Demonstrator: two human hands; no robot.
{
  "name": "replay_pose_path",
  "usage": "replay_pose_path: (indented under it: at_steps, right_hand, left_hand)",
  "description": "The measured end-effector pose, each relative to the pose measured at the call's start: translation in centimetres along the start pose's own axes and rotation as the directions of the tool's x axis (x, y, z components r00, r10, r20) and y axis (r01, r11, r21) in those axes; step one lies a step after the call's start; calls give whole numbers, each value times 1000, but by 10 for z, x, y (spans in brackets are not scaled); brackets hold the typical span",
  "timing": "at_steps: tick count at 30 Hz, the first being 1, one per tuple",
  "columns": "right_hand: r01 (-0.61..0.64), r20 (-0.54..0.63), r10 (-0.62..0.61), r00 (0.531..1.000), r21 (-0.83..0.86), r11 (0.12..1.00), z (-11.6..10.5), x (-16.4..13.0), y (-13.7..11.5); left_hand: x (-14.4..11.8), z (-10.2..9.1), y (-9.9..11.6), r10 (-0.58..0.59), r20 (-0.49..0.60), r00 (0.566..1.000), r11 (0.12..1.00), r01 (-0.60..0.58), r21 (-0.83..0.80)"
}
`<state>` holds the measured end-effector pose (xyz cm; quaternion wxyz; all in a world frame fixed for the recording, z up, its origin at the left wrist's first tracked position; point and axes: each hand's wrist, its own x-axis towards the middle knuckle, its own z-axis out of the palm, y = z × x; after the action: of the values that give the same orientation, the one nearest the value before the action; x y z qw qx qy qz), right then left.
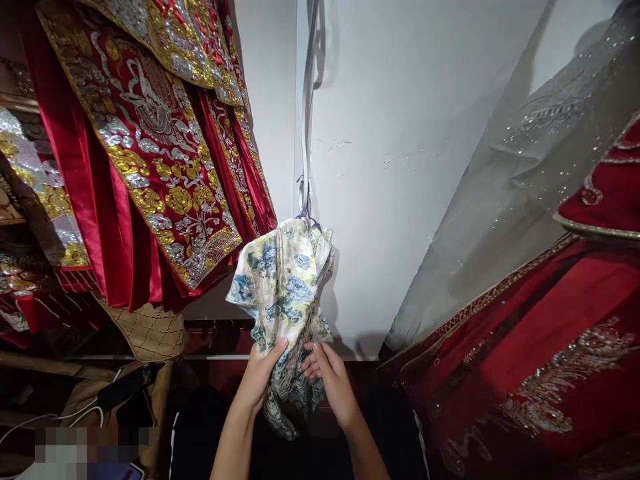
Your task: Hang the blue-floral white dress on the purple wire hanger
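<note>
the floral garment (pixel 295 287) was hung at the white strap's (pixel 308 87) lower end, its left edge being pinched by the left hand (pixel 264 373), other fingers hidden behind, while the right hand (pixel 330 377), fingers bent and slightly apart, was held beside its right edge.

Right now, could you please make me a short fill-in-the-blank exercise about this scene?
1. The garment held in the left hand has large ____ flowers.
2. The pleated red costume hangs on the picture's ____ side.
3. The sheer, glittery fabric hangs on the picture's ____ side.

Missing words: blue; left; right.
</note>
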<state>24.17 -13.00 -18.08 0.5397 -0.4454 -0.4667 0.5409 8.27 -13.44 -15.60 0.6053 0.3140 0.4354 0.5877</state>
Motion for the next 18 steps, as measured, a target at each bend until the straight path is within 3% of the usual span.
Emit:
replay_pose_path:
  at_steps: [7,9,11,14,16,18]
  right_hand:
    - [134,81,-133,988,-1,991,16,11,-32]
    - [142,55,-141,988,-11,990,12,7,-35]
    - [124,0,-125,992,-41,991,4,0,-34]
    - [78,-33,-82,996,-111,991,-9,-5,-30]
    - [69,-3,-70,998,-141,988,-13,-6,-27]
    - [68,15,-67,998,-146,987,-11,-6,-25]
  left_hand:
    - [-18,16,0,-141,159,977,971,169,-172]
    - [-17,14,-3,-149,142,979,971,171,-165]
    - [-11,5,-7,-107,46,993,985,113,-134]
    - [3,-14,-15,83,-211,974,996,-78,35]
    - [7,-23,-18,311,-337,889,938,-228,262]
    - [3,-22,-18,538,-305,786,801,-362,477]
